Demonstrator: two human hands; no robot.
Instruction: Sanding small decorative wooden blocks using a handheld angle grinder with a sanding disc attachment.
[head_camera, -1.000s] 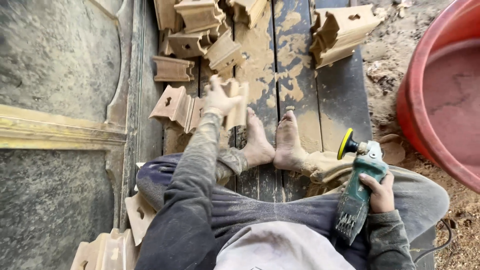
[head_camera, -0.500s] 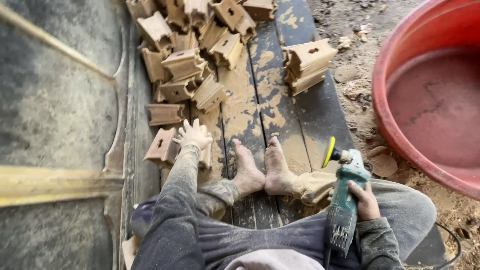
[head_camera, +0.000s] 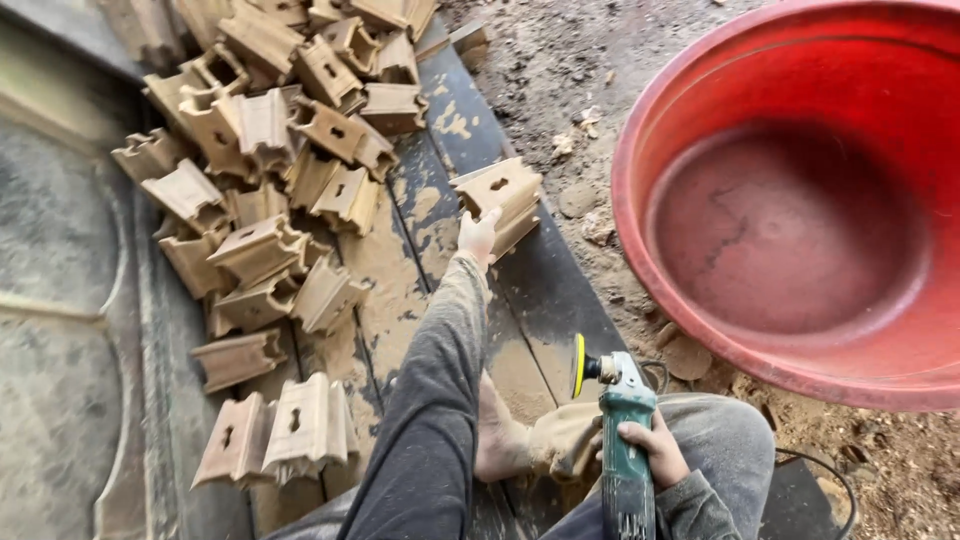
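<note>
The left hand (head_camera: 478, 235) reaches far forward over the dark planks (head_camera: 560, 300), its fingers closing on the near edge of a small stack of tan carved blocks (head_camera: 500, 195) that sits apart from the rest, just beside the dirt. The right hand (head_camera: 652, 450) stays low near the knee, wrapped around the body of a green grinder (head_camera: 626, 450), which points upward with its yellow disc (head_camera: 578, 365) standing on edge, clear of any block. Two bare feet (head_camera: 500, 440) rest on the planks between the arms. A big heap of blocks (head_camera: 270, 180) spreads across the planks on the left, with a few blocks lying loose nearer the body. A large red tub (head_camera: 800, 200) stands on the dirt to the right, well apart from the stack.
</note>
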